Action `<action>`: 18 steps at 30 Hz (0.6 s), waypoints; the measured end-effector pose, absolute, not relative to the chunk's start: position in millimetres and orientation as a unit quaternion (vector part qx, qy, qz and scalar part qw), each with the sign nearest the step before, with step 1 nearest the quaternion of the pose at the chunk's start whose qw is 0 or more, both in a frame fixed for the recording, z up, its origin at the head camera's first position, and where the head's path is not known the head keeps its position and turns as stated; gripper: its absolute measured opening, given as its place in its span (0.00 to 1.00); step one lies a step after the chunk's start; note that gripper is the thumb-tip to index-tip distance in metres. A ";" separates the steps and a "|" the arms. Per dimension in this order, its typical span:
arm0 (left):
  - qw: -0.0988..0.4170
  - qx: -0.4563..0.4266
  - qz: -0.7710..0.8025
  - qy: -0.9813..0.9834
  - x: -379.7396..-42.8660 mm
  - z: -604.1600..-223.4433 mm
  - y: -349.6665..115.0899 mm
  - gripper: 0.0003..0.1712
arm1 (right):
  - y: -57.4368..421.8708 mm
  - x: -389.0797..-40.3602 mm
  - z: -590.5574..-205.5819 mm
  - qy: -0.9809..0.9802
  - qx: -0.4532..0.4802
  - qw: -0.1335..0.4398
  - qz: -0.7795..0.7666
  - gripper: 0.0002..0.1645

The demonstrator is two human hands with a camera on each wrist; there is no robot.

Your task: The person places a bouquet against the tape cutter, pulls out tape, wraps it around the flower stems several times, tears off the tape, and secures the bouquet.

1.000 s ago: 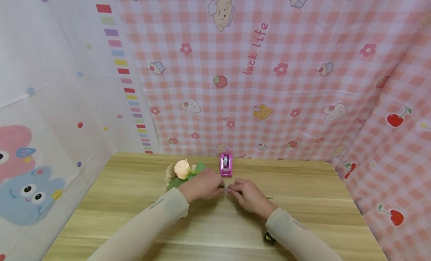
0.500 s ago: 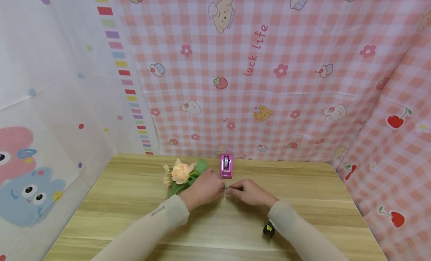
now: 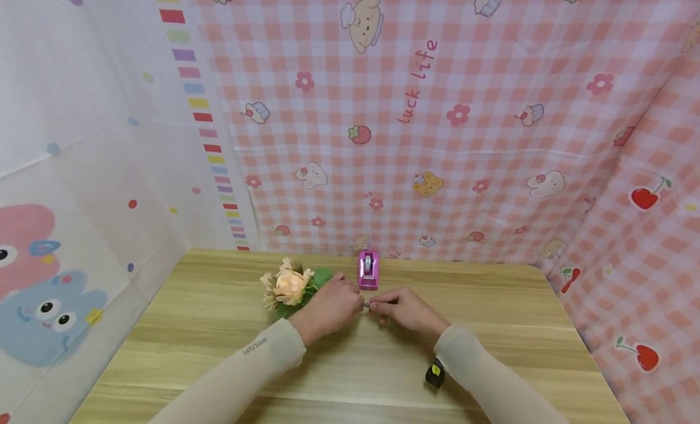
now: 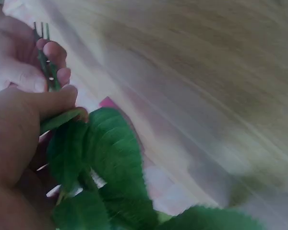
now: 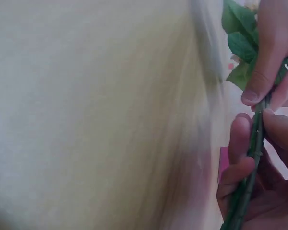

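Peach artificial flowers (image 3: 291, 287) with green leaves (image 4: 117, 148) lie over the table's left-centre, their stems pointing right. My left hand (image 3: 332, 304) grips the stems just below the leaves. Beside it, my right hand (image 3: 409, 311) holds the same bundle of green stems (image 5: 245, 196) lower down, thumb and fingers pinching around it. The cut stem ends (image 4: 42, 31) stick out past the right fingers in the left wrist view. In the head view, the hands hide most of the stems.
A pink tape dispenser (image 3: 368, 270) stands behind the hands, near the back edge of the wooden table (image 3: 492, 302). Beside my right sleeve sits a small black object with a yellow mark (image 3: 435, 373). Patterned cloth (image 3: 415, 217) hangs behind the table.
The flower heads have turned to face the camera more and shifted slightly left. My right forearm has moved a little, uncovering more of the black object. Both hands still hold the stems.
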State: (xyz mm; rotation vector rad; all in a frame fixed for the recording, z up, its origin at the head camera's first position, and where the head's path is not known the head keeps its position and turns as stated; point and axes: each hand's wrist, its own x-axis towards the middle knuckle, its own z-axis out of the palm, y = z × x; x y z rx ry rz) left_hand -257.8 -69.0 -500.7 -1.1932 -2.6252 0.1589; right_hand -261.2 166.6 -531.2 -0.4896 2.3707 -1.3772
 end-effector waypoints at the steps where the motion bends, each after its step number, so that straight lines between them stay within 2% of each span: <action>1: 0.110 -0.404 0.041 -0.907 -258.6 -499.8 -69.0 0.06 | 166.3 -260.5 -532.4 0.837 -0.172 0.173 -0.489 0.13; 6: 0.000 -0.378 -0.038 -0.925 -266.3 -490.8 -69.8 0.11 | 164.0 -255.8 -534.2 0.844 -0.189 0.133 -0.485 0.11; 12: -0.126 -0.376 -0.125 -0.910 -277.4 -475.2 -73.4 0.17 | 162.0 -253.2 -535.9 0.862 -0.250 0.037 -0.439 0.09; 15: -0.170 -0.372 -0.159 -0.899 -283.6 -473.9 -73.1 0.20 | 161.7 -252.8 -539.8 0.864 -0.267 -0.008 -0.426 0.09; 18: -0.185 -0.376 -0.175 -0.891 -287.9 -474.7 -72.6 0.19 | 161.7 -252.4 -543.4 0.868 -0.274 -0.037 -0.413 0.08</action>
